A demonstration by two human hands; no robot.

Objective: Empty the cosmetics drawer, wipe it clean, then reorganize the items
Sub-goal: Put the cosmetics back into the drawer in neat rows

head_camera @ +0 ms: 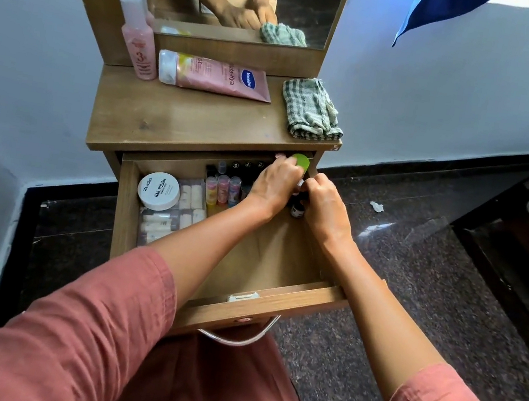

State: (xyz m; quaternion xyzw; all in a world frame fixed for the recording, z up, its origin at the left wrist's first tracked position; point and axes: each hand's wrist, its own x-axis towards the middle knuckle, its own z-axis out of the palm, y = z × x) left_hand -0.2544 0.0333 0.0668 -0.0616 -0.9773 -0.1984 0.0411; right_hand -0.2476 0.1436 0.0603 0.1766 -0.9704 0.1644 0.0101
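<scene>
The wooden drawer (261,298) is pulled out of the dressing table. At its back stand several small lip-balm tubes (222,188) and dark bottles (244,166). A white round nail-polish-remover tub (159,191) lies on a clear box of small bottles (185,212) at the left. My left hand (274,184) is at the drawer's back right, shut on a green-capped item (300,161). My right hand (323,204) is beside it, fingers pinched on something small that I cannot make out, just above a small dark bottle (297,209).
On the tabletop (172,119) stand a pink bottle (140,45), a lying pink Vaseline tube (217,76) and a folded green checked cloth (310,110). A mirror (301,1) rises behind. Dark stone floor (417,276) lies to the right, a bed frame (525,248) beyond.
</scene>
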